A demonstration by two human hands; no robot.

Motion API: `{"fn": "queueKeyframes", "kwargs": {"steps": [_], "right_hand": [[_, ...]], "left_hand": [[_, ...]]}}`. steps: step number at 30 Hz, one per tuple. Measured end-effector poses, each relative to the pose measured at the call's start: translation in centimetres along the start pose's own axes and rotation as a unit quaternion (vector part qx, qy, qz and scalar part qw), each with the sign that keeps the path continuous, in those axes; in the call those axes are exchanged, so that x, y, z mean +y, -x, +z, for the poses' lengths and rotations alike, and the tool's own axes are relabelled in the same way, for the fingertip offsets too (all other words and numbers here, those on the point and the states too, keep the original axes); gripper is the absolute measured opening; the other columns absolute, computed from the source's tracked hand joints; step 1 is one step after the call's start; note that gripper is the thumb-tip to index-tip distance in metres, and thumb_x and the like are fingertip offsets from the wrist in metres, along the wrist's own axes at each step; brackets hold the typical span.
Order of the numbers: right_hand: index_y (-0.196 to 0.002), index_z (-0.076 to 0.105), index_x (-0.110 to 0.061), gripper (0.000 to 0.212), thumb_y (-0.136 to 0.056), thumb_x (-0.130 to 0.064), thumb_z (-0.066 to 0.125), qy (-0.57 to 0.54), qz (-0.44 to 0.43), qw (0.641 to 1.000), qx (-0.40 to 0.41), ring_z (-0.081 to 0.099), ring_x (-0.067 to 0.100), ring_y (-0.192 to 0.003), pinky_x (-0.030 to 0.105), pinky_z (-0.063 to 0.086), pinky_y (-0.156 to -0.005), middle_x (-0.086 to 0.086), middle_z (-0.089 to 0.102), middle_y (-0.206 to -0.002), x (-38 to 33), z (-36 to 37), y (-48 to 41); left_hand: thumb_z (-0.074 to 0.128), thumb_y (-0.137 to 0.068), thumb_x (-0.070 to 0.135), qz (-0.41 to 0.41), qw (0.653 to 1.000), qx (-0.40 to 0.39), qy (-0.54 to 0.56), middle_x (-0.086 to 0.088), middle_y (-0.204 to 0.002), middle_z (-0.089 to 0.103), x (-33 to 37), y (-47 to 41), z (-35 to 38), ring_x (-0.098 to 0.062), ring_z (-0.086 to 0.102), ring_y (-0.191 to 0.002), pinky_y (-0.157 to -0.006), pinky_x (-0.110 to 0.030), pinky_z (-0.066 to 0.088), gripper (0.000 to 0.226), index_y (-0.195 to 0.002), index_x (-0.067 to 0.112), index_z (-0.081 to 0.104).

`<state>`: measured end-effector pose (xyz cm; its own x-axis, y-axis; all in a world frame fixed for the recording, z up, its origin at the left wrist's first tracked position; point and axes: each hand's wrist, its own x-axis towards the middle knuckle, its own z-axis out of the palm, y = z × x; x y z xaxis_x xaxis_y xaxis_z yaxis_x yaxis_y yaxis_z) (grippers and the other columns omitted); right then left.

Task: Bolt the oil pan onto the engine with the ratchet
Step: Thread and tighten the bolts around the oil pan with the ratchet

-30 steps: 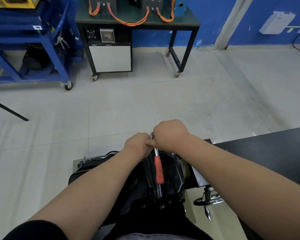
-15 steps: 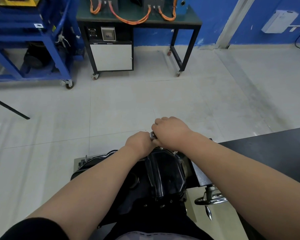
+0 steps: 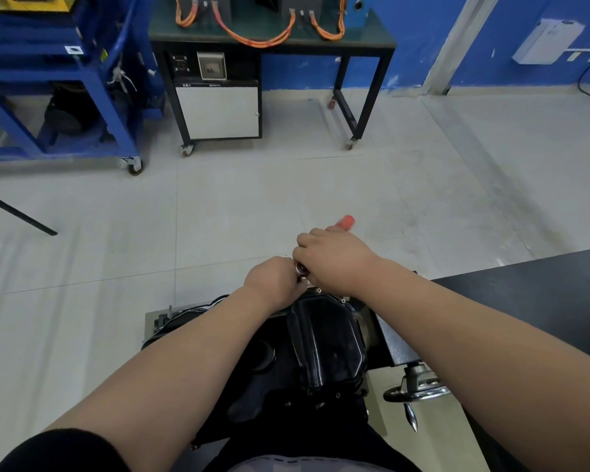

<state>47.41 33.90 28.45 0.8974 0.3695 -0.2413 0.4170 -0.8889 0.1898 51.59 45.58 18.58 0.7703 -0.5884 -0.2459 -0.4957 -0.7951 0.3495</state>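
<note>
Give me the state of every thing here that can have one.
ratchet, gripped, red handle pointing away from the person.
right hand, grips the ratchet handle.
left hand, holds the ratchet head.
oil pan, in place, bottom facing up.
cabinet door, shut.

An automotive workshop: a wheeled black surface [image 3: 372,44] carrying orange cables [image 3: 252,40], a blue steel trolley [image 3: 31,75] (on castors), an engine's oil pan [image 3: 327,338] beside a stand's handwheel [image 3: 416,393], grey floor tiles [image 3: 252,199], blue walls
</note>
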Motion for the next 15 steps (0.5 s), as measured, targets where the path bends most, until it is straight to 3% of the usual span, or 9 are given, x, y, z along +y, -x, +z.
{"fn": "queueKeyframes", "kwargs": {"steps": [5, 10, 12, 15], "right_hand": [[-0.078, 0.061, -0.021, 0.034, -0.089, -0.047, 0.041, -0.026, 0.127, 0.989, -0.072, 0.053, 0.023, -0.067, 0.025, 0.025, -0.051, -0.001, 0.053, -0.073, -0.7, 0.0, -0.2], [-0.106, 0.056, -0.016, 0.021, -0.092, -0.028, 0.046, -0.014, 0.034, 0.999, -0.024, 0.056, 0.024, -0.093, 0.031, 0.030, -0.070, 0.002, 0.054, -0.105, 0.4, -0.1, 0.2], [-0.099, 0.057, -0.018, 0.021, -0.092, -0.035, 0.046, -0.020, 0.049, 0.998, -0.025, 0.058, 0.024, -0.086, 0.030, 0.031, -0.067, 0.002, 0.057, -0.100, 0.3, -0.1, 0.4], [-0.072, 0.054, -0.022, 0.038, -0.091, -0.052, 0.041, -0.042, 0.121, 0.990, -0.051, 0.053, 0.024, -0.070, 0.028, 0.031, -0.055, -0.001, 0.050, -0.073, -0.6, 0.5, 0.3]], "left_hand": [[0.038, -0.080, 0.026, -0.052, 0.997, -0.040, 0.033, 0.001, -0.070, 0.056, 0.4, 0.1, -0.4, -0.023, 0.053, -0.069, -0.056, -0.025, 0.036, 0.023, -0.063, 0.020, 0.052], [0.043, -0.086, 0.037, -0.018, 1.000, -0.016, 0.009, -0.004, -0.077, 0.062, 0.8, 0.2, 0.1, -0.023, 0.050, -0.068, -0.058, -0.026, 0.036, 0.029, -0.061, 0.022, 0.043], [0.042, -0.085, 0.039, -0.024, 1.000, -0.008, 0.008, 0.000, -0.072, 0.059, 0.7, 0.1, 0.2, -0.022, 0.050, -0.067, -0.057, -0.026, 0.036, 0.029, -0.062, 0.021, 0.044], [0.037, -0.080, 0.027, -0.055, 0.998, -0.029, 0.017, 0.005, -0.062, 0.049, 0.8, 0.0, 0.0, -0.021, 0.051, -0.064, -0.053, -0.024, 0.035, 0.024, -0.058, 0.020, 0.045]]}}
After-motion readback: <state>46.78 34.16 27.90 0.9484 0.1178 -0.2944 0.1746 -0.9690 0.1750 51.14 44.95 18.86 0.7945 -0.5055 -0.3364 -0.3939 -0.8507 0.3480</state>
